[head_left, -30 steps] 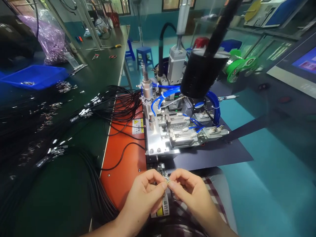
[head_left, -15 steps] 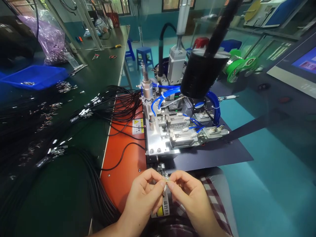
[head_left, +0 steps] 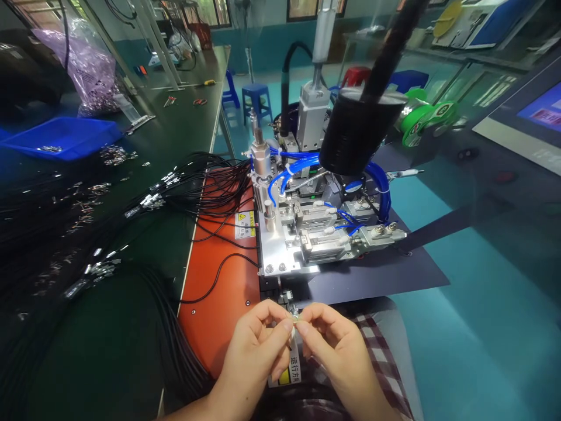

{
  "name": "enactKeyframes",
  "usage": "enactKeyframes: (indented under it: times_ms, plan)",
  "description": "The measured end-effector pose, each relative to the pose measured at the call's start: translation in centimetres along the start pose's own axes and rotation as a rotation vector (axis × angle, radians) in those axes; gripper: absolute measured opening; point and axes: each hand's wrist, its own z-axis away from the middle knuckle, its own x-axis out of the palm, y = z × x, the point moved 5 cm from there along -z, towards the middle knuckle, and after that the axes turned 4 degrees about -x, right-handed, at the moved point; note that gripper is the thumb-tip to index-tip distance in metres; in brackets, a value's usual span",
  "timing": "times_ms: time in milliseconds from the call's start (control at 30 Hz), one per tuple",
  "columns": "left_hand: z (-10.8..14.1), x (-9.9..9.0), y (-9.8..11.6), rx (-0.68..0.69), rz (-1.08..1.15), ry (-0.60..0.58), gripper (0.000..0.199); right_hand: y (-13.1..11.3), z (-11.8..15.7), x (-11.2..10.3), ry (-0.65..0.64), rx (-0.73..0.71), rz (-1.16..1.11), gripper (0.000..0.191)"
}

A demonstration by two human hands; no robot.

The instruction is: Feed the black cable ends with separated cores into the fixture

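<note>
Wire (head_left: 295, 320), by the looks, is sitting on the machine's (head_left: 315, 216) near side; left hand (head_left: 252, 351) and right hand (head_left: 337, 351) are both pinching it, neither nearer, its axis apparently running left to right.

Mach. plate (head_left: 277, 250) shiny metal, tubes (head_left: 384, 196) & tray (head_left: 83, 130) glossy plast., bag (head_left: 83, 64) thin crinkly plast., checked garment (head_left: 382, 354) matt cloth.

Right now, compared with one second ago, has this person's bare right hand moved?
Yes, slightly: judged against the shiny silver metal machine plate, the bare right hand has shifted leftward in the view, most clearly at its wrist end.
</note>
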Motion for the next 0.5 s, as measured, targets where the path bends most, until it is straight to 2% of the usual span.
enactKeyframes:
  times_ms: [500]
  plan:
    - [0.04, 0.06, -0.22, 0.002, 0.04, -0.012, 0.023, -0.21, 0.01, 0.19, -0.018, 0.003, -0.05, 0.021]
